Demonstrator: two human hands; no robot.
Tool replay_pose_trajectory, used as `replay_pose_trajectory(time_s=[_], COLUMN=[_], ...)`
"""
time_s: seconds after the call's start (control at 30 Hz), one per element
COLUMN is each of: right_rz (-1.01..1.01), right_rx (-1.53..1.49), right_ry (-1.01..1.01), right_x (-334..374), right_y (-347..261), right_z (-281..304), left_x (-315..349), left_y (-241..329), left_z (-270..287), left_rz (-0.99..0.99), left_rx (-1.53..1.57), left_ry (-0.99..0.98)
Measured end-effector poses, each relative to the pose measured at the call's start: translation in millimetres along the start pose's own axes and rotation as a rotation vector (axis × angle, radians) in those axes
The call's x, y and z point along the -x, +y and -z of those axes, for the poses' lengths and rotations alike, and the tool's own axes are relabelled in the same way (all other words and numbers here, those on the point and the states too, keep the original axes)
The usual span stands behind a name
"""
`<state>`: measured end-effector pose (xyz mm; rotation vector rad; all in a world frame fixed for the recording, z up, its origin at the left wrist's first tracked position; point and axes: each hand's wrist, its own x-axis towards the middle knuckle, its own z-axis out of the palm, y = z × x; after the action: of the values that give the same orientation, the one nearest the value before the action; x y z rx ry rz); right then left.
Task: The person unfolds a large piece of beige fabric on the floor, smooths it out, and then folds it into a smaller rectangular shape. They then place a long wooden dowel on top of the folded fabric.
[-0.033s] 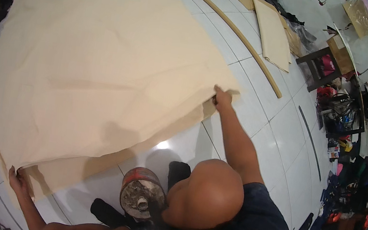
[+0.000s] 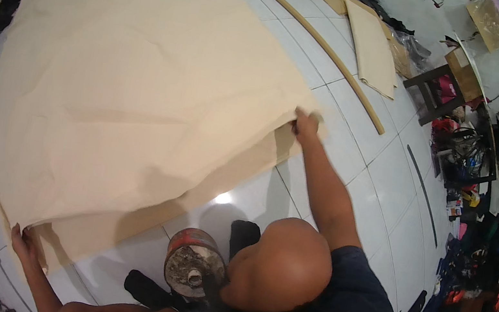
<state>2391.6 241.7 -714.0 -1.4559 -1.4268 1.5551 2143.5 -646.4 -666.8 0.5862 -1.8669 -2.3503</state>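
A large beige sheet (image 2: 113, 69) spreads over the tiled floor, faintly creased; whether cloth or paper I cannot tell. My left hand (image 2: 25, 242) grips its near left corner, fingers closed. At the near right corner, my right hand (image 2: 306, 126) is closed on the edge, thumb on top. Between my hands the near edge is raised, and another beige layer (image 2: 151, 219) shows beneath it, lying on the tiles. Close to my body stands a worn, stained round canister (image 2: 196, 268) with a reddish side and a knob on top.
A long tan tube (image 2: 309, 28) lies on the floor (image 2: 380, 196) beyond my right hand. Folded beige sheets (image 2: 370, 51) rest past it. Further right are a thin dark strip (image 2: 422, 196), a dark stool (image 2: 432, 97) and piled clutter (image 2: 475, 257). More clutter lines the left side.
My right hand has shifted slightly upward in the picture with the sheet's corner, and the edge beside it is raised a little more. My left hand stays at its corner.
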Motion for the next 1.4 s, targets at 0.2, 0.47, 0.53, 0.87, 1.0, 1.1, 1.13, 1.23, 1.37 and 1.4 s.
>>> replay_pose_trajectory(time_s=[0.2, 0.47, 0.53, 0.87, 1.0, 1.1, 1.13, 1.23, 1.37, 1.4], right_rz=[0.539, 0.639, 0.508, -0.139, -0.222, -0.176, -0.145, -0.056, -0.136, -0.139], right_rx=[0.5, 0.507, 0.711, 0.328, 0.371, 0.38, 0.375, 0.532, 0.678, 0.648], right_ry=[-0.073, 0.09, 0.312, -0.096, -0.049, 0.043, 0.093, 0.212, 0.138, 0.181], right_x=[-65.8, 0.8, -43.9, -13.4, -24.3, -35.3, -39.9, -64.1, -64.4, -62.3], right_y=[-217.5, -171.6, -69.4, 53.7, 49.9, 33.9, 28.4, 41.6, 57.3, 61.6], right_z=[-28.0, 17.4, 70.5, 71.9, 71.9, 65.9, 67.2, 89.5, 80.3, 81.0], left_x=[-125.8, -39.0, -7.2, 69.7, 74.2, 72.1, 70.7, 63.5, 62.9, 64.0], left_y=[81.3, 127.7, -108.2, -138.6, -137.6, -129.4, -127.9, -134.9, -118.8, -115.9], left_z=[7.9, 158.5, 66.3, 74.2, 67.6, 69.0, 67.9, 57.6, 56.9, 54.3], left_rz=[-0.096, -0.144, 0.086, 0.389, 0.356, 0.358, 0.351, 0.357, 0.348, 0.354], left_rx=[0.024, 0.218, -0.062, -0.101, -0.186, -0.133, -0.186, -0.317, -0.424, -0.447], left_ry=[-0.282, -0.596, 0.179, 0.136, 0.149, 0.208, 0.244, 0.289, 0.399, 0.452])
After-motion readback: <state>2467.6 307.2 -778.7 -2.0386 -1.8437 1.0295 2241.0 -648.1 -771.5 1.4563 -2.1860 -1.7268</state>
